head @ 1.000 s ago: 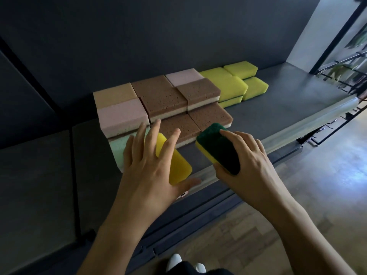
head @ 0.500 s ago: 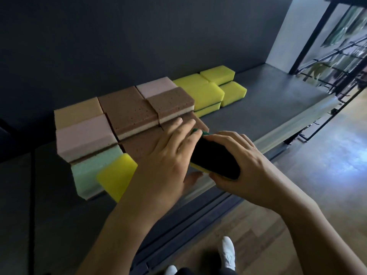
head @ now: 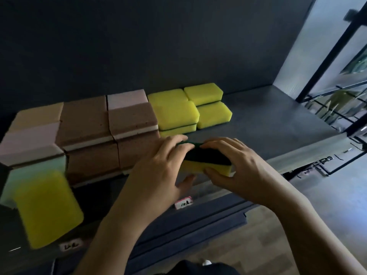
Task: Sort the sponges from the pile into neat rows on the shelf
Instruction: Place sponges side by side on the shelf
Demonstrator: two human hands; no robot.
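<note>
A yellow sponge with a dark green scouring top [head: 208,161] sits near the front of the grey shelf [head: 268,124], held between both hands. My right hand [head: 238,167] grips its right end, fingers over the top and thumb on the yellow side. My left hand [head: 158,165] holds its left end, fingers curled over the green top. Behind it stand rows of brown sponges [head: 87,124], pink sponges [head: 127,99] and yellow sponges [head: 174,112]. A loose yellow sponge [head: 47,207] leans at the shelf's front left against a mint-green sponge [head: 37,165].
The right half of the shelf is bare dark surface up to a pale wall [head: 317,46]. Small price labels [head: 183,203] hang on the shelf's front rail. A black metal rack [head: 337,108] stands at right over wood flooring.
My left hand left the loose yellow sponge and moved right onto the green-topped sponge. Both hands carried that sponge rightward along the shelf front, toward the yellow stacks.
</note>
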